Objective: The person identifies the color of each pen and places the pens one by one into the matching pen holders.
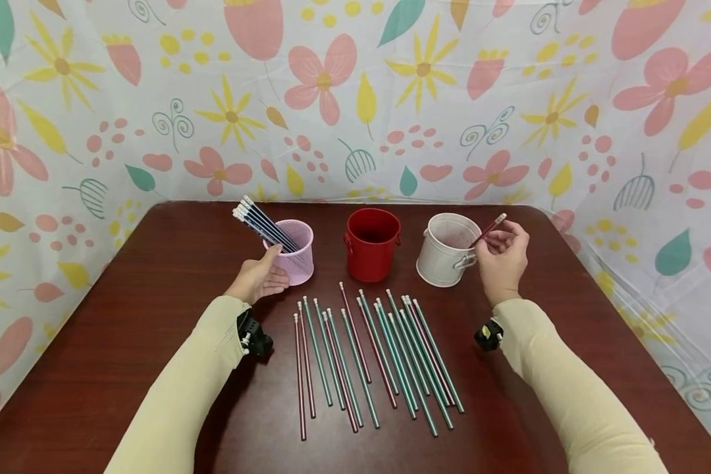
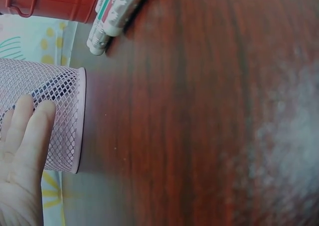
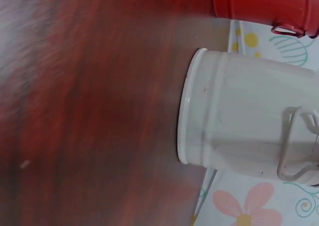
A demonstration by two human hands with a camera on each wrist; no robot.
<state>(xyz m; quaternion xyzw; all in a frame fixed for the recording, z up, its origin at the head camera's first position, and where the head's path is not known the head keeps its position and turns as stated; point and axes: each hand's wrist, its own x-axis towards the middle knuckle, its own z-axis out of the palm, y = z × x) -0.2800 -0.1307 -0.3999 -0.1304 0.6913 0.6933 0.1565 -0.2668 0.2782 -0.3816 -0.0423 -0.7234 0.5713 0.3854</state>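
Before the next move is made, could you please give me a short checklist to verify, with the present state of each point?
1. Pencil in hand: ok; the right grip holds the dark red pencil, eraser end up.
2. Its lower end inside the white bucket: cannot tell; it is near the rim.
3. White bucket upright: ok.
4. Pink mesh cup steadied: ok; the left grip touches it.
5. Dark blue pencils in the cup: ok.
6. Loose pencils put away: not ok; red and green ones lie on the table.
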